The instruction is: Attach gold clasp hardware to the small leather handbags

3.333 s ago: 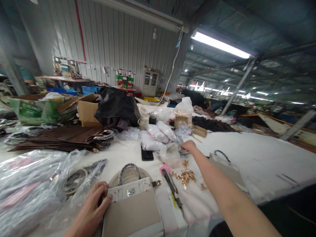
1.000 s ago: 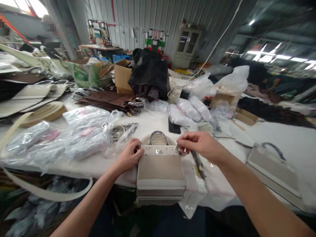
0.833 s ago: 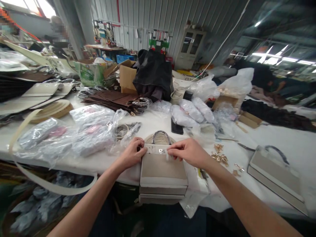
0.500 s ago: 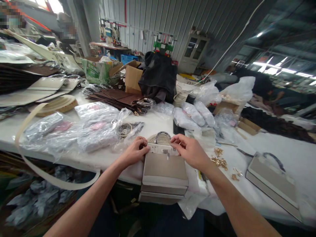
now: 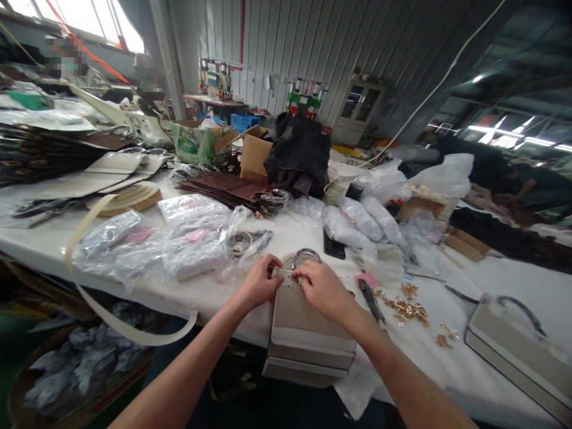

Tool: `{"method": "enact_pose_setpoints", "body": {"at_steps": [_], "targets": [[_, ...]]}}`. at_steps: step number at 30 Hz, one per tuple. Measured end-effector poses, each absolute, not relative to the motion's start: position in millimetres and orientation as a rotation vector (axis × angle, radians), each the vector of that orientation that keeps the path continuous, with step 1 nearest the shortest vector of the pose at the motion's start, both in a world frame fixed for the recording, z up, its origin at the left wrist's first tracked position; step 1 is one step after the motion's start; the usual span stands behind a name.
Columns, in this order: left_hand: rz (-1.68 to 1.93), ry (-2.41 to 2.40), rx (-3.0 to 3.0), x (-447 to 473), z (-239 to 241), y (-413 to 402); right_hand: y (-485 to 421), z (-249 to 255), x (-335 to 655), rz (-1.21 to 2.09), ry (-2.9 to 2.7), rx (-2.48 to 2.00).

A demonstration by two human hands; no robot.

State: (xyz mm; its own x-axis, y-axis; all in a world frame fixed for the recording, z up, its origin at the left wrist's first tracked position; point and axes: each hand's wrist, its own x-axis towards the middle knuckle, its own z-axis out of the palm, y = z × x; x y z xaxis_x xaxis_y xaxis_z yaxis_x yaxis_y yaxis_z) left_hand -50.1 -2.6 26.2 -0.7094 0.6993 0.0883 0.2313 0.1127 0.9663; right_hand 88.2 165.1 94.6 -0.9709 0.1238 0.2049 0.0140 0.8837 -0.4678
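Observation:
A taupe handbag [image 5: 308,322] with a pale top flap stands at the table's front edge, its base toward me. My left hand [image 5: 263,281] pinches the left corner of the flap between thumb and fingers. My right hand [image 5: 322,291] has its fingers closed on the flap near the left foot of the wrapped round handle [image 5: 306,257], and it covers the middle of the flap. Whether a small part sits between the right fingertips, I cannot make out. Gold-coloured metal fittings [image 5: 409,310] lie in a loose pile to the right of the bag.
A dark-handled tool [image 5: 372,301] lies beside my right forearm. Another taupe handbag [image 5: 521,345] rests at the right. Plastic-wrapped bundles [image 5: 187,238] and a roll of pale strip [image 5: 134,199] are on the left; the strip's loose end hangs over the edge. A black phone-like slab [image 5: 333,243] lies behind the bag.
My right hand has moved left along the flap, from its right end to near the left foot of the handle. My left hand stays at the left corner. The view has shifted slightly.

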Motion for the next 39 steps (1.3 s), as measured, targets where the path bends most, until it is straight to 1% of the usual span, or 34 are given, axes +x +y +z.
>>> {"method": "enact_pose_setpoints", "body": {"at_steps": [6,14,21,35,39], "targets": [[1.616,1.982,0.925,-53.9,24.4,-5.1,148.0,98.9,91.6,0.47,-2.929,-0.116],[1.605,1.956,0.888,-59.0,13.2,0.1,153.7,95.6,85.7,0.324,-2.939,0.126],[1.64,1.98,0.888,-58.4,11.0,-0.4,155.0,93.6,85.3,0.425,-2.906,0.159],[1.596,2.01,0.865,-59.3,9.0,1.3,150.1,88.7,86.9,0.39,-2.871,0.111],[1.594,2.014,0.871,-59.4,11.3,0.8,154.0,91.0,88.8,0.52,-2.846,0.09]]}}
